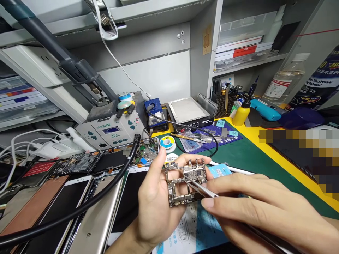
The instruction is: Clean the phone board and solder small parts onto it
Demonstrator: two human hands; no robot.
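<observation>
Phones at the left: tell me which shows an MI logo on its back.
The pale gold phone, lying back up. The phone on its left and the phone on its right lie screen up.

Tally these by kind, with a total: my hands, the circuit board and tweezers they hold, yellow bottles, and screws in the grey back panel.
Hands, left hand and right hand: 2
Circuit board: 1
Tweezers: 1
Yellow bottle: 1
Screws: 3
Total: 8
</observation>
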